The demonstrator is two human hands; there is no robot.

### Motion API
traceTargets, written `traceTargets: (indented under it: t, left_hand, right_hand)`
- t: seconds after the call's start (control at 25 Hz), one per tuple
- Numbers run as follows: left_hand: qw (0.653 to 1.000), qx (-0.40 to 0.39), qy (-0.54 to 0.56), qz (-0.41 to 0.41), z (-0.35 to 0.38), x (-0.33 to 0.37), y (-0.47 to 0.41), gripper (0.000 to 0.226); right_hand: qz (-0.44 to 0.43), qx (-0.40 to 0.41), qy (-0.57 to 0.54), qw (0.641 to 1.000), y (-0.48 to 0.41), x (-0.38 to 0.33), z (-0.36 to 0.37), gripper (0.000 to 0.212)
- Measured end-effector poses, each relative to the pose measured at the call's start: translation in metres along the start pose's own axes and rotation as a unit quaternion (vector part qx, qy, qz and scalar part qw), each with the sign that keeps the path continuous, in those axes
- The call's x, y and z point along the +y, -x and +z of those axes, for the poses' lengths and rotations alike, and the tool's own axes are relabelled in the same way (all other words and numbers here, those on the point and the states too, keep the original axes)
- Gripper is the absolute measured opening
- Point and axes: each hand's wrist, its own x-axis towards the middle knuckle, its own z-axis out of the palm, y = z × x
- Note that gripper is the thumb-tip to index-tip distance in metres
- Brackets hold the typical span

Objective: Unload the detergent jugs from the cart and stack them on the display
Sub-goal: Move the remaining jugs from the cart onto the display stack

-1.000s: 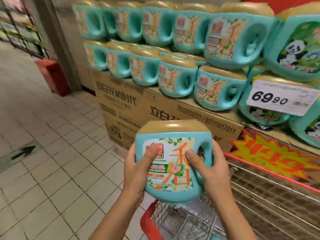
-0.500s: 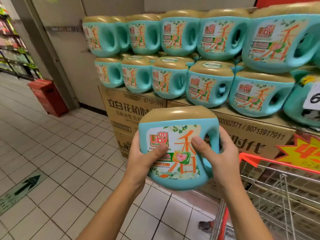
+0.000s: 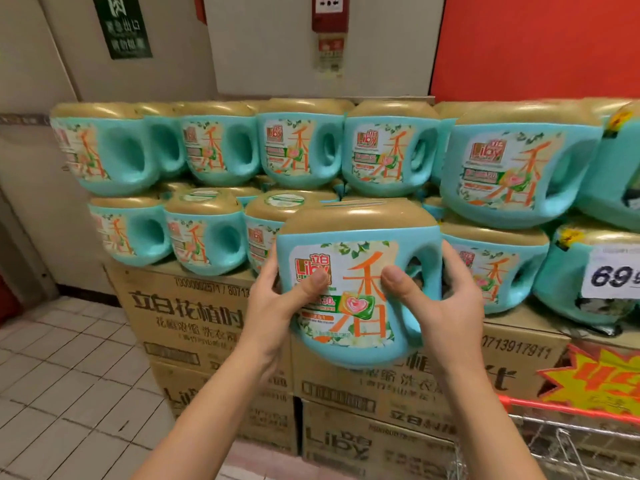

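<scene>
I hold a teal detergent jug (image 3: 360,258) with a gold top upright in front of the display, level with its lower row. My left hand (image 3: 273,306) grips its left side, thumb across the label. My right hand (image 3: 440,299) grips the handle side, thumb on the label's orange character. Behind it the display of stacked jugs (image 3: 298,150) runs two rows high on cardboard boxes (image 3: 194,313). The held jug hides part of the lower row. The wire cart (image 3: 568,445) with a red rim shows at the bottom right.
A white price tag (image 3: 613,277) reading 69 and a yellow-red starburst sign (image 3: 602,379) hang at the right. Tiled floor (image 3: 65,386) lies at the left. A wall with a green sign (image 3: 121,26) and a red alarm box (image 3: 329,12) rises behind the stack.
Both hands have lifted the jug up and forward from above the cart to the display's lower row. The view has swung up and to the right.
</scene>
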Motion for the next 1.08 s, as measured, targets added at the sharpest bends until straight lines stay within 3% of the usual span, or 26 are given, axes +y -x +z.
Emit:
traceTargets:
  t: [0.12,0.2,0.36,0.48,0.72,0.84,0.96,1.08]
  left_hand:
    - [0.997,-0.037,-0.034,0.050,0.010,0.010,-0.047,0.103]
    - [0.995,-0.041,-0.054,0.073,0.018,0.014,-0.077,0.110]
    - [0.992,-0.029,-0.053,0.109,0.037,0.025,-0.134,0.097]
    - [0.991,-0.030,-0.023,0.126,0.048,0.035,-0.170,0.091]
    - [0.990,-0.029,-0.017,0.139,0.056,0.024,-0.205,0.098]
    - [0.990,-0.027,-0.033,0.137,0.058,0.015,-0.215,0.101]
    - [0.986,-0.034,-0.060,0.151,0.058,0.010,-0.222,0.100]
    - [0.986,-0.034,-0.058,0.155,0.059,0.007,-0.227,0.101]
  right_hand:
    - [-0.037,0.049,-0.002,0.998,-0.042,0.006,0.006,0.044]
    - [-0.062,0.054,0.024,0.996,-0.069,0.006,0.008,0.047]
    - [-0.096,0.048,0.090,0.990,-0.115,0.001,0.009,0.045]
    - [-0.117,0.070,0.201,0.970,-0.150,-0.008,0.010,0.045]
    - [-0.100,0.082,0.303,0.944,-0.170,-0.006,0.003,0.043]
    - [-0.167,0.167,0.342,0.909,-0.163,0.001,-0.019,0.041]
    - [-0.149,0.283,0.357,0.878,-0.155,0.012,-0.049,0.054]
    - [-0.056,0.296,0.368,0.879,-0.154,0.024,-0.068,0.085]
